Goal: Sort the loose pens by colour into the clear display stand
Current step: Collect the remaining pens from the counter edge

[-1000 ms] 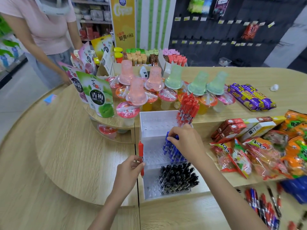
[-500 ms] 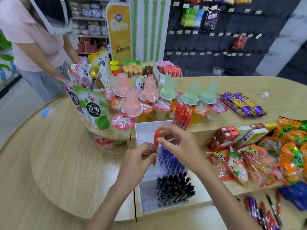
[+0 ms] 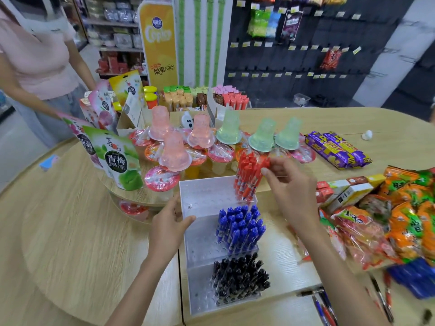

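Clear stepped acrylic display stand point(image 3: 202, 196) sits mid-table, right in front of you. Top step holds a bunch of red-capped pens point(image 3: 248, 177), middle step blue-capped pens point(image 3: 240, 228), lowest step black-capped pens point(image 3: 240, 278), all upright. Your left hand point(image 3: 169, 223) grips the stand's left wall, thumb over the edge. Your right hand point(image 3: 290, 191) is up at the red caps, fingers curled against them; can't tell if it pinches one. Hands apart. Loose pens point(image 3: 324, 308) lie lower right on the pale wooden table point(image 3: 70, 231), with orange snack packets point(image 3: 412, 220) nearby and jelly cups point(image 3: 164, 149) behind the stand.
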